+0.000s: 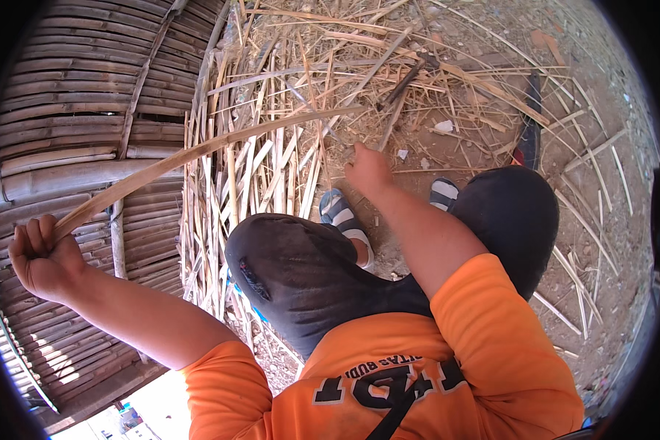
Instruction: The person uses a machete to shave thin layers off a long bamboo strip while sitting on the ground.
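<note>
My left hand (45, 260) is out at the far left, its fingers closed round one end of a long, flat bamboo strip (191, 155). From there the strip slants up and to the right, bowing slightly, and its other end lies just beyond my right hand. My right hand (369, 170) is closed in front of my knees. A thin greyish, blade-like sliver (323, 125) shows close to its fingertips, but I cannot make out whether the hand grips it. Loose split bamboo lies beneath the strip.
A slatted bamboo platform (88, 110) fills the left side. Next to it lies a thick pile of split bamboo (260, 176). Shavings and thin strips (491, 81) litter the dirt floor. A long black object (533, 110) with a red part rests beyond my right knee. My sandalled foot (337, 209) is between.
</note>
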A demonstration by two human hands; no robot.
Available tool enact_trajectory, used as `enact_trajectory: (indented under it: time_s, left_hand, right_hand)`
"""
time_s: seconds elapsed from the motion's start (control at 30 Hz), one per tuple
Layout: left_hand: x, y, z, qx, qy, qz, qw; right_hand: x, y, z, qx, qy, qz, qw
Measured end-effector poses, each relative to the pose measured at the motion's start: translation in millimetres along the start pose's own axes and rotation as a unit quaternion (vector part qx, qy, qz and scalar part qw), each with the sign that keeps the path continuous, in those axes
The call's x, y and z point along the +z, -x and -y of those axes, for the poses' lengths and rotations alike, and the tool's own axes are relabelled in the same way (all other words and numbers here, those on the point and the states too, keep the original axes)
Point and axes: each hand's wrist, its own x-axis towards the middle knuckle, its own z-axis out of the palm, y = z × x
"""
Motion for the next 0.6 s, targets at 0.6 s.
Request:
enact_trajectory:
  time_s: [0.6]
  left_hand:
    - [7.2,2.7,0.2,0.01,-0.012,-0.015,1.0]
  right_hand:
    - [15.0,-8.4,-31.2,0.048,0.007,-0.001,0.999]
